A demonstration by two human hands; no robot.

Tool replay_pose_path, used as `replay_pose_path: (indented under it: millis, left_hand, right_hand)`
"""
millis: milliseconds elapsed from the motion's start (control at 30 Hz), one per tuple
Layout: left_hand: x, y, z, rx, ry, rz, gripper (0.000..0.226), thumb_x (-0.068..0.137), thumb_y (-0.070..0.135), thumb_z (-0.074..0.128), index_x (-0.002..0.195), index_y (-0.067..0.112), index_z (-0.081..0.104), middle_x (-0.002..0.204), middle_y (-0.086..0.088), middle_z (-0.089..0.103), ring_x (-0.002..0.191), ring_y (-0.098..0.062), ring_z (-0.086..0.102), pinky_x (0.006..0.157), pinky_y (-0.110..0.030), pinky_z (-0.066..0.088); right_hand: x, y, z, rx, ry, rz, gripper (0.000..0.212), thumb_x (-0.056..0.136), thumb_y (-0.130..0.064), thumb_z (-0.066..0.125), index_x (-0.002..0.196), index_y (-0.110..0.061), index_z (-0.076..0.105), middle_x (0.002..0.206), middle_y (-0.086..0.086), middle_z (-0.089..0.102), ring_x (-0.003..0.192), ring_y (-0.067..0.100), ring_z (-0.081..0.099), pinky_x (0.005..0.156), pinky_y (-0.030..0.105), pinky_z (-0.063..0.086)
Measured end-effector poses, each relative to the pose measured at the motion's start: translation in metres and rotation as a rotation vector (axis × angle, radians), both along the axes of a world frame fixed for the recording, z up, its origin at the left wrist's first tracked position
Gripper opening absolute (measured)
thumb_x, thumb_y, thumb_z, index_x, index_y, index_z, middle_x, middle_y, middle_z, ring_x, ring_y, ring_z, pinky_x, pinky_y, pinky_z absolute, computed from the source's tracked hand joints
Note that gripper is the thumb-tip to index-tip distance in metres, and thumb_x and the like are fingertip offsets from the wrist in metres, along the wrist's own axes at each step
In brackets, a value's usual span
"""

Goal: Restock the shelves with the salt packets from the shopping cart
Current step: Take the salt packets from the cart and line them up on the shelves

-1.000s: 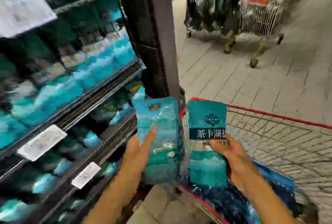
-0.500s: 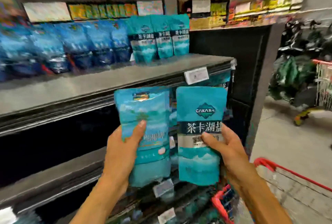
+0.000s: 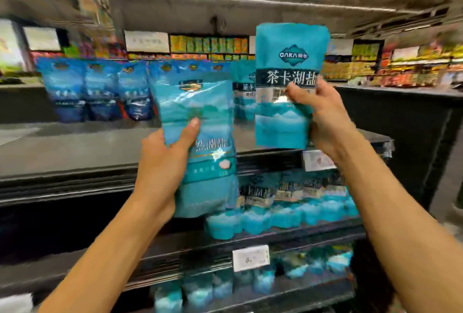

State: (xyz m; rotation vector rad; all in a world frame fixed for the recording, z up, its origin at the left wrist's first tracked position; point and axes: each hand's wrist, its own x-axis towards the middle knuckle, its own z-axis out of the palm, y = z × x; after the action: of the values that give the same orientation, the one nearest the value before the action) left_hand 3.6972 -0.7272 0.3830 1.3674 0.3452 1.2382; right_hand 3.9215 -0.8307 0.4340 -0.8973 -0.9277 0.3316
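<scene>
My left hand (image 3: 165, 162) grips a light teal salt packet (image 3: 198, 112) upright in front of the top shelf (image 3: 75, 147). My right hand (image 3: 323, 122) holds a darker teal salt packet (image 3: 288, 62) with white lettering, raised higher and further right, above the shelf's right end. At the back of the top shelf stands a row of blue salt packets (image 3: 100, 89), with teal ones (image 3: 244, 87) partly hidden behind my two packets. The shopping cart is out of view.
The middle shelf (image 3: 275, 232) holds a row of teal packets (image 3: 288, 210) on its right side; its left side is dark. More packets (image 3: 225, 285) sit on the lowest shelf. Price tags (image 3: 250, 257) hang on the shelf edges. A black end panel (image 3: 413, 149) closes the right.
The view swung up from the cart to the shelves. Both hands rose with their packets; the right packet has gone higher, up to the top shelf level.
</scene>
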Motion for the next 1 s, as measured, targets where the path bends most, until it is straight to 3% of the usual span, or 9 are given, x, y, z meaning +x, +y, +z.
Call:
replay_pose_path:
  millis: [133, 300, 367, 467, 600, 700, 833, 1000]
  left_hand:
    - [0.029, 0.014, 0.026, -0.018, -0.005, 0.036, 0.019, 0.092, 0.028, 0.066, 0.096, 0.012, 0.073, 0.092, -0.001, 0.078, 0.084, -0.019, 0.075, 0.066, -0.033, 0.060]
    - [0.059, 0.024, 0.040, -0.052, -0.007, 0.029, 0.020, 0.092, 0.029, 0.067, 0.095, 0.011, 0.073, 0.088, -0.003, 0.078, 0.077, -0.019, 0.076, 0.055, -0.031, 0.058]
    - [0.069, 0.028, 0.042, -0.059, -0.002, 0.028, 0.019, 0.092, 0.028, 0.066, 0.095, 0.011, 0.074, 0.088, -0.003, 0.078, 0.077, -0.019, 0.076, 0.054, -0.030, 0.058]
    - [0.085, 0.035, 0.044, -0.065, 0.007, 0.030, 0.018, 0.093, 0.027, 0.066, 0.097, 0.011, 0.073, 0.089, -0.002, 0.078, 0.078, -0.019, 0.076, 0.056, -0.031, 0.058]
    - [0.100, 0.044, 0.045, -0.065, 0.008, 0.017, 0.018, 0.092, 0.028, 0.066, 0.098, 0.013, 0.074, 0.091, -0.002, 0.078, 0.080, -0.019, 0.076, 0.057, -0.030, 0.058]
    - [0.106, 0.047, 0.045, -0.058, 0.006, 0.023, 0.018, 0.092, 0.027, 0.066, 0.098, 0.012, 0.074, 0.090, -0.002, 0.078, 0.079, -0.018, 0.076, 0.054, -0.026, 0.057]
    - [0.110, 0.050, 0.043, -0.069, 0.002, 0.041, 0.017, 0.092, 0.027, 0.066, 0.093, 0.013, 0.074, 0.088, -0.002, 0.078, 0.076, -0.017, 0.076, 0.053, -0.026, 0.057]
    - [0.107, 0.050, 0.043, -0.071, 0.016, 0.052, 0.020, 0.093, 0.028, 0.065, 0.098, 0.011, 0.074, 0.090, -0.003, 0.078, 0.078, -0.018, 0.076, 0.055, -0.029, 0.058]
  right_hand:
    - [0.077, 0.039, 0.028, -0.129, -0.005, -0.115, 0.032, 0.082, -0.008, 0.076, 0.112, -0.012, 0.065, 0.106, 0.009, 0.076, 0.094, 0.028, 0.074, 0.075, 0.042, 0.061]
    - [0.167, 0.091, 0.026, -0.258, 0.051, -0.238, 0.029, 0.076, 0.005, 0.076, 0.096, -0.014, 0.069, 0.102, 0.011, 0.075, 0.095, 0.029, 0.071, 0.083, 0.042, 0.060]
    - [0.194, 0.103, 0.018, -0.302, 0.058, -0.240, 0.031, 0.076, 0.008, 0.075, 0.100, -0.010, 0.070, 0.093, 0.005, 0.074, 0.088, 0.026, 0.071, 0.074, 0.035, 0.061]
    - [0.229, 0.113, 0.006, -0.327, 0.077, -0.235, 0.041, 0.077, 0.008, 0.074, 0.115, -0.006, 0.066, 0.103, 0.008, 0.074, 0.094, 0.026, 0.071, 0.084, 0.041, 0.058]
    - [0.248, 0.115, 0.009, -0.543, -0.183, -0.230, 0.055, 0.067, 0.004, 0.082, 0.116, -0.007, 0.063, 0.106, 0.006, 0.071, 0.090, 0.017, 0.069, 0.070, 0.027, 0.053]
    - [0.256, 0.117, 0.014, -0.654, -0.267, -0.206, 0.058, 0.060, -0.001, 0.085, 0.113, -0.007, 0.062, 0.106, 0.007, 0.070, 0.091, 0.016, 0.067, 0.071, 0.026, 0.054]
    - [0.266, 0.130, 0.011, -0.679, -0.328, -0.306, 0.063, 0.057, -0.009, 0.090, 0.114, -0.008, 0.063, 0.106, 0.004, 0.072, 0.103, 0.024, 0.067, 0.096, 0.038, 0.052]
    - [0.278, 0.149, -0.005, -0.705, -0.362, -0.412, 0.053, 0.068, -0.014, 0.089, 0.111, -0.015, 0.060, 0.116, 0.008, 0.070, 0.106, 0.028, 0.066, 0.088, 0.046, 0.058]
